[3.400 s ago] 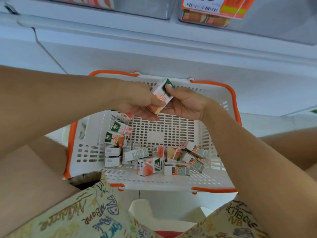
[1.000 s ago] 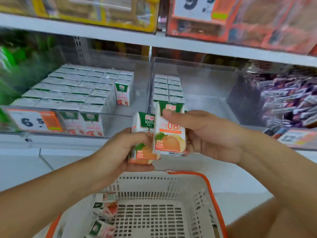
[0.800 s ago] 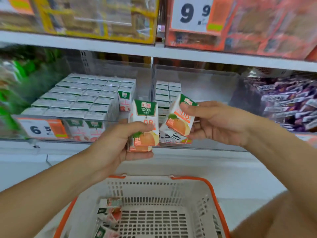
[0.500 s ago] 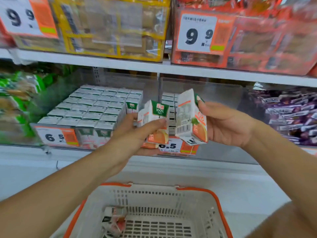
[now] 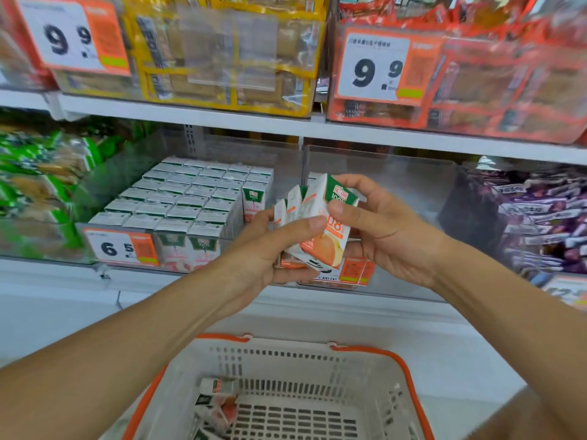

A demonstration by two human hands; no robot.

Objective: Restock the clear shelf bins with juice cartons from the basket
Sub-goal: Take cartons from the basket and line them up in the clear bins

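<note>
In front of the middle shelf, both hands are up at bin height with a small cluster of juice cartons (image 5: pixel 320 223) held between them. Left hand (image 5: pixel 270 249) cups the cluster from below and from the left, thumb pressed across the front of the nearest carton. Right hand (image 5: pixel 387 230) grips the same carton from the right, index finger curled over its green top, thumb on its front face. So both hands are closed on cartons; cannot tell exact count, looks like three or four side by side, tilted.

The cluster sits right at the front edge of the right clear bin (image 5: pixel 397 192), which is mostly bare, with one short row of cartons at its left, largely hidden behind the hands. Left clear bin (image 5: pixel 279 166) is nearly full: rows of stocked cartons (image 5: pixel 187 198), tops up. Both forearms reach up from the lower corners, wrists roughly level.

Basket (image 5: pixel 374 352), white with orange rim, is directly below the hands; a few loose cartons (image 5: pixel 219 404) lie in its left part.

Readable: held carton shows "100%" on a green band, orange digits like "08", and an orange fruit picture. Price tag (image 5: pixel 122 247) on the left bin reads "6 5". Upper shelf tags (image 5: pixel 378 68) read "9 9", left one too. The tag behind the held cartons is mostly covered. Green packs sit left, purple packs right, blurred.
</note>
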